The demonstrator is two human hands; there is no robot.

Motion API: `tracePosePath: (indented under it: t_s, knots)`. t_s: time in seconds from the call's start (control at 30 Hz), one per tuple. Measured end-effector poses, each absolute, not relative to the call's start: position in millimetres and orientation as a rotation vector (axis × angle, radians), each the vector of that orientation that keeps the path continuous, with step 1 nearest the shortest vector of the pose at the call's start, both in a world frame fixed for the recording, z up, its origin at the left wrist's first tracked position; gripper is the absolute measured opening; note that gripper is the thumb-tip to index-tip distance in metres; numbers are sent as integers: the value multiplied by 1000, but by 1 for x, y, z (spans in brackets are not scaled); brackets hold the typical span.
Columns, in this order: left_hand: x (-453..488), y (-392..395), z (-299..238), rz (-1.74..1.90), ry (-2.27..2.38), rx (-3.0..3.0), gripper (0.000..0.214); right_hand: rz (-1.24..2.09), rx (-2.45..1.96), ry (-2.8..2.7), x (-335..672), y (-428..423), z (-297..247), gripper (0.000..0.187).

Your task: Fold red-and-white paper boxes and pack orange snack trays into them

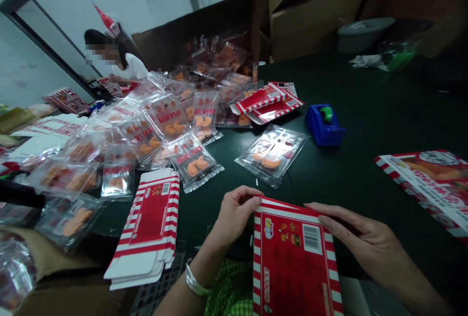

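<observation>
A red and white striped cardboard box (292, 267) with a barcode is in front of me, its upper end toward the table. My left hand (237, 211) pinches the upper left corner between thumb and fingers. At the upper right corner, my right hand (356, 233) grips the edge the same way. A narrow white gap shows along the top edge between the hands. To the left lies a stack of flattened striped boxes (149, 218). Beyond the held box, a clear plastic packet (272, 152) with orange pieces rests on the dark green table (234, 148).
Many clear packets (161, 116) are heaped at left and spill from a big carton (197, 23). Striped boxes (268, 101) lie beside a blue tape dispenser (323, 123). A printed box (431, 184) is at right, a grey basin (361, 33) behind. Another person (127, 65) sits at far left.
</observation>
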State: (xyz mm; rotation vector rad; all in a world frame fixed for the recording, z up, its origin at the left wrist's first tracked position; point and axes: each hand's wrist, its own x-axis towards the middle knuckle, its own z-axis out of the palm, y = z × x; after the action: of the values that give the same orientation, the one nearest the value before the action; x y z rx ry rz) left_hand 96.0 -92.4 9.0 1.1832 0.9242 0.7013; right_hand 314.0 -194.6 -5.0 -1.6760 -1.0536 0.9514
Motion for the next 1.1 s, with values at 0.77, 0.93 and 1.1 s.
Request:
tracePosePath:
  t_s: [0.77,0.93,1.1]
  knots:
    - [103,-94,-22,617,1134,855,51,608,-1860,-803,409,-84,-15,55]
    - [105,-90,-27,639,1094,802,53,448,-1955,-746,441,-29,-12,65]
    - [105,-87,-27,617,1053,810,56,642,-1997,-674,463,-24,6,35]
